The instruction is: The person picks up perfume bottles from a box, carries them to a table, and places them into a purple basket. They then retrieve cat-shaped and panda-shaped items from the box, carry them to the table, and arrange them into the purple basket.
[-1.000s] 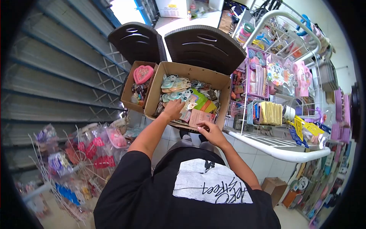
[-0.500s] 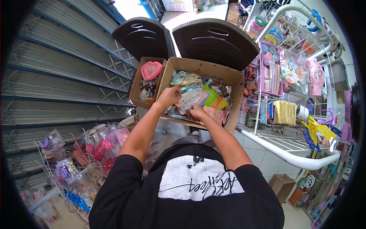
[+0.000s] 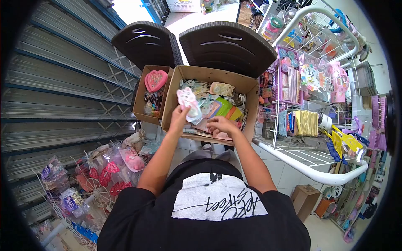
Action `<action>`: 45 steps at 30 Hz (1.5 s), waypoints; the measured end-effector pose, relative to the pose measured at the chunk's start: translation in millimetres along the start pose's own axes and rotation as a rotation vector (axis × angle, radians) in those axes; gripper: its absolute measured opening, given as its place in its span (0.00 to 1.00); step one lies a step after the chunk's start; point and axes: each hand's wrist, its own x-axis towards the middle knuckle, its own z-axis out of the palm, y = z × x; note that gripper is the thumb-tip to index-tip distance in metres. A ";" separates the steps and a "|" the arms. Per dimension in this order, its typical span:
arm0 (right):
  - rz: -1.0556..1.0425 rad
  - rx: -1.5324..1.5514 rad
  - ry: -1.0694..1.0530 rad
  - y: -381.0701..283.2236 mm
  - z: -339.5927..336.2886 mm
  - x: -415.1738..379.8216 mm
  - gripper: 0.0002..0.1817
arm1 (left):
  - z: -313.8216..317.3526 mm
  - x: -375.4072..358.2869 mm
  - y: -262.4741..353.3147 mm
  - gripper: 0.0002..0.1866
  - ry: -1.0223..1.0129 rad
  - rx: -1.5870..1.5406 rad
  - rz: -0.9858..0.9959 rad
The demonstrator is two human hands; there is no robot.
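Note:
My left hand (image 3: 179, 119) is closed on a pink-and-white cat-shaped card (image 3: 187, 98), raised over the left side of a large cardboard box (image 3: 178, 79). Part of the card's lower end is covered by my fingers. My right hand (image 3: 222, 126) hovers at the front of the same box, fingers bent and a little apart, with nothing visible in them. Beneath the hands the box holds a jumble of flat packets, among them a green packet (image 3: 226, 108) and a cream-coloured packet (image 3: 222, 89) near the back.
Left of the large box stands a smaller cardboard box (image 3: 138, 100) with a pink heart-shaped case (image 3: 155, 80). Two dark chairs (image 3: 228, 46) have their backs behind the boxes. A white wire rack (image 3: 318, 178) with goods stands right; hanging bagged goods (image 3: 111, 171) are at lower left.
My left hand has lifted the cat-shaped card out of the pile, up and to the left. My right hand has come off the packets. The view has shifted slightly.

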 end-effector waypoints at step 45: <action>-0.613 -0.681 0.629 76.1 44.8 -280.6 0.14 | 163.5 -134.5 129.1 0.25 -1.801 0.637 0.224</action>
